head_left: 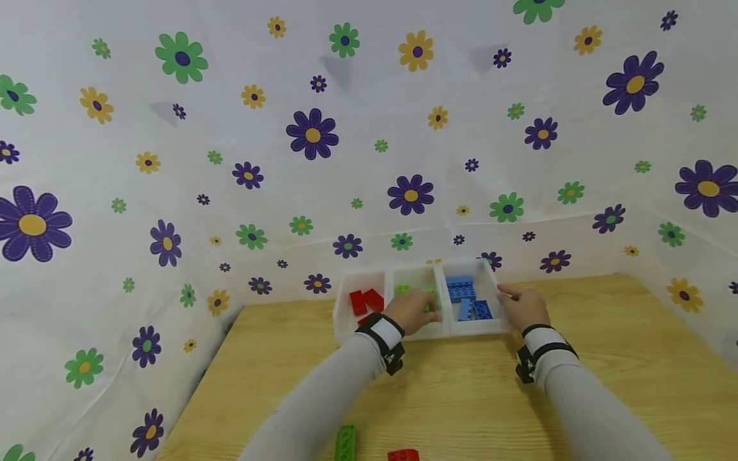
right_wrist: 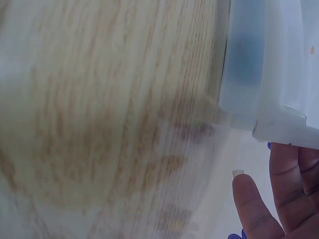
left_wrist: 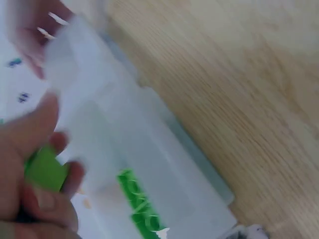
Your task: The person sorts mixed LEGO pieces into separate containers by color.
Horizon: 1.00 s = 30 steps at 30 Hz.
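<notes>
A white three-compartment tray (head_left: 478, 328) lies at the back of the table. My left hand (head_left: 410, 310) is over its middle compartment, and the left wrist view shows the fingers gripping a green toy brick (left_wrist: 46, 172). More green bricks (left_wrist: 137, 199) lie inside the tray below. Red bricks (head_left: 358, 303) are in the left compartment and blue bricks (head_left: 460, 289) in the right one. At the tray's right end is my right hand (head_left: 526, 306), its fingers extended against the outer edge with the thumb apart from them in the right wrist view.
Near the table's front edge lie a loose green brick (head_left: 345, 443) and a red brick (head_left: 403, 454), partly cut off. A flower-patterned white sheet (head_left: 369, 96) rises behind the wooden table (head_left: 277, 358) and along its sides.
</notes>
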Each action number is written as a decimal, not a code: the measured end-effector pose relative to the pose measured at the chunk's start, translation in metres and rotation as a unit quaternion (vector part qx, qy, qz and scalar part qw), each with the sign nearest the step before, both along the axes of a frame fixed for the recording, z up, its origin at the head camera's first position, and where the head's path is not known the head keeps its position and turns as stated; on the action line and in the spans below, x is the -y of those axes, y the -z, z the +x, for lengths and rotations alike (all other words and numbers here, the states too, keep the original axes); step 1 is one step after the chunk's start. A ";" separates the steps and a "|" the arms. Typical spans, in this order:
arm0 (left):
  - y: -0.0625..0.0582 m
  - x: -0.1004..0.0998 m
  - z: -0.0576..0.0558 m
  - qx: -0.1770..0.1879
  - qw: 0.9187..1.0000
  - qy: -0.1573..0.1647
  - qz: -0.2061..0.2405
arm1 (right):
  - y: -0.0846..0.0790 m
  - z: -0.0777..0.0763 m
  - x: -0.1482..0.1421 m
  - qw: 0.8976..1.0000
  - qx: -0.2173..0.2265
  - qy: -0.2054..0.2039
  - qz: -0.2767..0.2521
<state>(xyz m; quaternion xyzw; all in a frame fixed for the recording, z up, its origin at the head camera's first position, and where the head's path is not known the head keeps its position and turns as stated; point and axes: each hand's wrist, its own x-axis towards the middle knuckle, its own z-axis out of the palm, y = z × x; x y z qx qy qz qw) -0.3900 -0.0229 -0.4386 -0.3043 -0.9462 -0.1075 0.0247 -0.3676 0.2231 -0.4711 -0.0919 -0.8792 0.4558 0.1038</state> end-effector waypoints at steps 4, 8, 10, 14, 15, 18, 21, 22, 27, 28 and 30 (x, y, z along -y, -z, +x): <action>0.009 0.005 -0.002 0.012 0.999 -0.043 0.017 | 0.003 0.002 0.008 1.000 0.014 -0.016 0.003; 0.006 0.016 0.001 0.039 0.997 -0.034 0.056 | 0.001 0.006 0.009 0.999 0.026 -0.024 0.010; 0.002 0.023 0.004 0.026 0.997 -0.019 0.073 | 0.000 0.007 0.007 0.999 0.031 -0.023 0.012; -0.016 0.045 0.020 0.011 0.996 0.009 0.093 | -0.004 0.005 0.002 0.999 0.031 -0.013 0.016; -0.019 0.052 0.027 0.018 0.996 0.019 0.089 | -0.004 0.005 0.000 0.999 0.031 -0.013 0.015; -0.023 0.077 0.056 0.061 0.995 0.061 0.054 | -0.005 0.005 -0.001 0.999 0.030 -0.013 0.022; -0.020 0.090 0.092 0.123 0.985 0.120 -0.001 | -0.007 0.007 -0.004 0.999 0.034 -0.013 0.025; -0.017 0.092 0.104 0.139 0.980 0.140 -0.021 | -0.008 0.007 -0.004 0.999 0.035 -0.014 0.024; -0.011 0.090 0.150 0.224 0.945 0.221 -0.087 | -0.009 0.008 -0.001 0.999 0.037 -0.014 0.016; -0.010 0.090 0.156 0.236 0.938 0.237 -0.094 | -0.008 0.008 0.001 0.999 0.037 -0.011 0.013; -0.005 0.088 0.163 0.243 0.929 0.259 -0.103 | -0.006 0.009 0.004 0.999 0.035 -0.008 0.010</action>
